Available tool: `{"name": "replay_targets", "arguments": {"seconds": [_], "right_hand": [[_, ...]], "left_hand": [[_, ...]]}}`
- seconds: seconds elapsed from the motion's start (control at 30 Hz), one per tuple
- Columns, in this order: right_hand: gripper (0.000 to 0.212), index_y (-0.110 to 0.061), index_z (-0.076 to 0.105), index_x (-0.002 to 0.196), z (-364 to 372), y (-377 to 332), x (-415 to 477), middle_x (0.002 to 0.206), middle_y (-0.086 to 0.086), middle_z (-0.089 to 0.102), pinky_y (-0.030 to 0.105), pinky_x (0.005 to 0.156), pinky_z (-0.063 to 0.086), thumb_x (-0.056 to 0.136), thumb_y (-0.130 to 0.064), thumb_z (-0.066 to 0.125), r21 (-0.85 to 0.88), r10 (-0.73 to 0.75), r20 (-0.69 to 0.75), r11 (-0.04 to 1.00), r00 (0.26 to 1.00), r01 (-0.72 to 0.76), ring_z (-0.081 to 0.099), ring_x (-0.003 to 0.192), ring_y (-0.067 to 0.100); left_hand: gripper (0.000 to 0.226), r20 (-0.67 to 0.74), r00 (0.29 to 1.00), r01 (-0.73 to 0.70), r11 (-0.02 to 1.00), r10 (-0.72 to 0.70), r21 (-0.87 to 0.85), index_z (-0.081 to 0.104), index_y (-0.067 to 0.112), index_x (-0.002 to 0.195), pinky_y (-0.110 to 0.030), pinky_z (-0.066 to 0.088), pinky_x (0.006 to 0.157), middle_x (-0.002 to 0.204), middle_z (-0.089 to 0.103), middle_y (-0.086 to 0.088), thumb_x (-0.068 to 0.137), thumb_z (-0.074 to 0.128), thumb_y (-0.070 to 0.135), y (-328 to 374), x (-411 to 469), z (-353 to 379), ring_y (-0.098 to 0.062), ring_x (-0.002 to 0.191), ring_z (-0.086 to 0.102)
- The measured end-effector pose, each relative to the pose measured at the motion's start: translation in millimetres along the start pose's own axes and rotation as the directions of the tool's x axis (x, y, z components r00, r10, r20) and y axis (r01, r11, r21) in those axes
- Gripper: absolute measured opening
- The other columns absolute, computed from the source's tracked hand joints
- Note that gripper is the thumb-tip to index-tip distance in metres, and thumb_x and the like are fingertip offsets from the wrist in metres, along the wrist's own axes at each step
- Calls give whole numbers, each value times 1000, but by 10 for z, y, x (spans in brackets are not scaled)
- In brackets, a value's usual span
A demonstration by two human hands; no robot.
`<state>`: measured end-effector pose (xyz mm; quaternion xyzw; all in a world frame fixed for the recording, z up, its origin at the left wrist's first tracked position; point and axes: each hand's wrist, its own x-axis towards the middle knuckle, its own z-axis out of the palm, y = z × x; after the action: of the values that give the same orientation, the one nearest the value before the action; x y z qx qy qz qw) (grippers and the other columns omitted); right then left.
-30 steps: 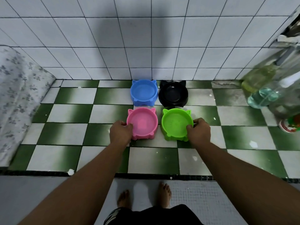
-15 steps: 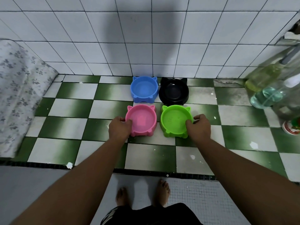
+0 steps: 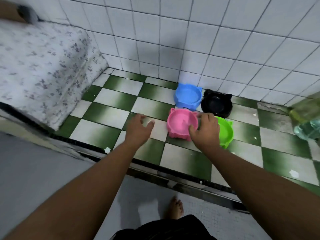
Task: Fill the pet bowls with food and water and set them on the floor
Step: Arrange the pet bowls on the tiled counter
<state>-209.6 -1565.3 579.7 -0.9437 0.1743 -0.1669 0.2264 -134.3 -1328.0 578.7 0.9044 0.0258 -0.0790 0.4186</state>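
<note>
Pink bowl (image 3: 181,124) pinched at its rim by my right fingers (image 3: 200,116); left fingers (image 3: 142,117) spread wide beside it. Lift level, clearing the green bowl (image 3: 225,132).

Four pet bowls (image 3: 188,97) stand two by two on the ledge (image 3: 110,115), just before the wall (image 3: 190,49); a mattress (image 3: 39,70) lies further left along it.

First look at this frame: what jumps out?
Four bright bowls cluster on the green-and-white checkered tiles by the wall: blue bowl and black bowl behind, pink bowl and green bowl in front. The right hand grips the pink bowl's right rim, partly hiding the green one; the left hand hovers open over the tile beside it.
</note>
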Motion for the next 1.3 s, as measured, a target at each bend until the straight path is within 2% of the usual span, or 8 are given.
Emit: {"name": "replay_targets", "arguments": {"seconds": [0.1,0.33,0.43,0.53,0.77,1.03,1.17,1.3], "right_hand": [[49,-6,58,114,227,-532,-171,111,17,58,45,90,44,78,-39,57,55,-133,93,990,987,129,52,104,37],[42,-9,56,122,862,-2037,-1008,120,10,53,34,94,41,86,-25,69,230,-247,261,955,933,188,48,115,27],[38,-12,56,121,1144,-2744,-1360,120,5,52,26,91,41,86,-19,69,323,-353,323,913,878,248,52,111,22],[36,-15,56,120,1442,-3507,-1664,119,2,51,30,94,42,88,-21,68,383,-474,376,862,797,332,50,110,20],[40,-12,54,126,2111,-5050,-2205,121,5,53,40,98,48,90,-22,67,530,-691,436,715,576,456,54,108,19],[33,-7,60,113,3235,-6607,-2525,110,12,57,42,89,51,83,-13,72,681,-826,405,558,392,475,60,96,29],[31,-9,61,111,3698,-7419,-2478,112,11,56,34,90,50,82,-10,72,721,-837,456,547,303,425,57,91,20],[30,-11,60,112,4077,-8243,-2328,113,9,56,31,86,50,85,-13,71,749,-867,460,495,192,441,53,90,14]], "left_hand": [[48,-44,999,8,1000,-8,-17,60,15,129,-35,49,94,117,61,-6,90,69,43,-440,-180,-544,-23,107,60],[46,-197,969,136,988,-149,-79,59,17,132,-28,46,83,116,61,-5,93,68,41,-1680,-755,-1960,-20,101,61],[44,-286,938,165,978,-195,-125,61,12,128,-24,44,76,113,63,-7,92,70,36,-2225,-1097,-2581,-21,94,63],[46,-385,880,240,960,-278,-144,61,13,129,-23,40,77,114,64,-7,90,71,36,-2743,-1421,-3195,-19,93,61],[44,-554,680,362,877,-480,-316,63,13,126,-29,49,79,111,64,-8,88,75,32,-3781,-1987,-4179,-23,91,64],[41,-649,415,468,761,-638,-449,63,16,122,-30,49,81,103,63,-3,88,76,34,-4817,-2055,-5087,-24,90,65],[39,-661,273,470,697,-699,-542,63,18,119,-37,55,85,102,65,-4,87,76,37,-5186,-1860,-5542,-27,93,67],[39,-653,160,455,642,-740,-617,63,20,120,-36,54,85,104,68,-5,88,74,38,-5486,-1610,-6027,-26,95,66]]}}
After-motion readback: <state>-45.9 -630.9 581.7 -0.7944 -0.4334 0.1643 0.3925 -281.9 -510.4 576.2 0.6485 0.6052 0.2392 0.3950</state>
